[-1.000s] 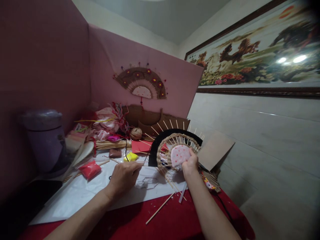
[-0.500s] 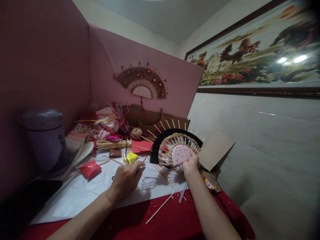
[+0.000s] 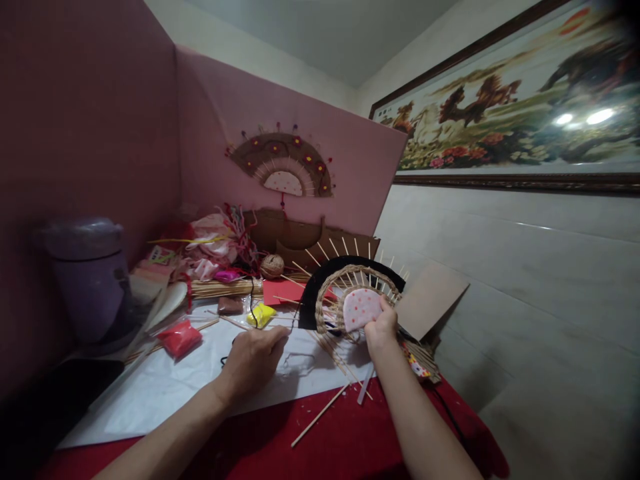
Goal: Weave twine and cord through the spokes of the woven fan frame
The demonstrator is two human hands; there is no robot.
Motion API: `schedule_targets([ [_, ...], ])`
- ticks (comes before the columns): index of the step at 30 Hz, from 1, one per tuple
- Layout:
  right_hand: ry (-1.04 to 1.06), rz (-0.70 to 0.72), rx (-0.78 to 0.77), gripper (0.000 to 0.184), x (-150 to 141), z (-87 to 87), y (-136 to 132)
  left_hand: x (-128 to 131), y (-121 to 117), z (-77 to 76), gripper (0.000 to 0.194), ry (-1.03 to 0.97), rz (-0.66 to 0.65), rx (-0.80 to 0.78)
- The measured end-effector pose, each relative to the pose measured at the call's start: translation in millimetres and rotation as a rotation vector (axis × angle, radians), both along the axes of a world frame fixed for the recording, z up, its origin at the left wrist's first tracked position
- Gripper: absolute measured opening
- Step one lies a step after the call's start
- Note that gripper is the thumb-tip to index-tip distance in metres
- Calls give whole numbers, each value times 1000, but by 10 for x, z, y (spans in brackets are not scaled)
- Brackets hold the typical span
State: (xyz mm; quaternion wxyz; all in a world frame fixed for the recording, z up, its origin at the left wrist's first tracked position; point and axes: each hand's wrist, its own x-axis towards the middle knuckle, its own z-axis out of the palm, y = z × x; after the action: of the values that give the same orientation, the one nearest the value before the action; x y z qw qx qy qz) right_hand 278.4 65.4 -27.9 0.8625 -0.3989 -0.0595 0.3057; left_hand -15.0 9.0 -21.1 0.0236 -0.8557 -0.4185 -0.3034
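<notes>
My right hand (image 3: 383,328) grips a half-round fan (image 3: 362,309) by its pink, red-dotted base, thumb on the near face. Thin sticks radiate from the base through a braided tan band and a wide black band (image 3: 314,293). To the left, my left hand (image 3: 257,357) is closed on black yarn (image 3: 294,319), which runs from its fingertips up to the left end of the black band. More of the yarn loops up behind the hand and a loose bit shows beside the wrist. The tips of the left fingers are partly hidden.
Packets of red clay (image 3: 181,340) and yellow clay (image 3: 261,315) lie on the white sheet (image 3: 145,400). Loose sticks (image 3: 320,415) cross onto the red tablecloth (image 3: 280,447). Behind are a twine ball (image 3: 273,266) and stick bundle; a purple container (image 3: 93,287) stands left. A finished fan (image 3: 283,163) hangs on the pink board.
Hardly anything differs. My left hand has shifted very slightly left and down with the yarn, and the fan's left side has tilted a touch. Both grips stay the same.
</notes>
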Motion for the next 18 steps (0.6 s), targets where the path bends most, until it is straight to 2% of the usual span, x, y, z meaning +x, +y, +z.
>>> schedule_targets([
  [8, 40, -42, -48, 12, -40, 32, -2, -5, -27, 11, 25, -48, -127, -10],
  [14, 7, -11, -32, 13, 18, -37, 35, 3, -12, -32, 27, -33, -140, -19],
  [18, -56, 60, 34, 12, 82, -118, 78, 8, 23, -60, 28, -67, -154, -45],
])
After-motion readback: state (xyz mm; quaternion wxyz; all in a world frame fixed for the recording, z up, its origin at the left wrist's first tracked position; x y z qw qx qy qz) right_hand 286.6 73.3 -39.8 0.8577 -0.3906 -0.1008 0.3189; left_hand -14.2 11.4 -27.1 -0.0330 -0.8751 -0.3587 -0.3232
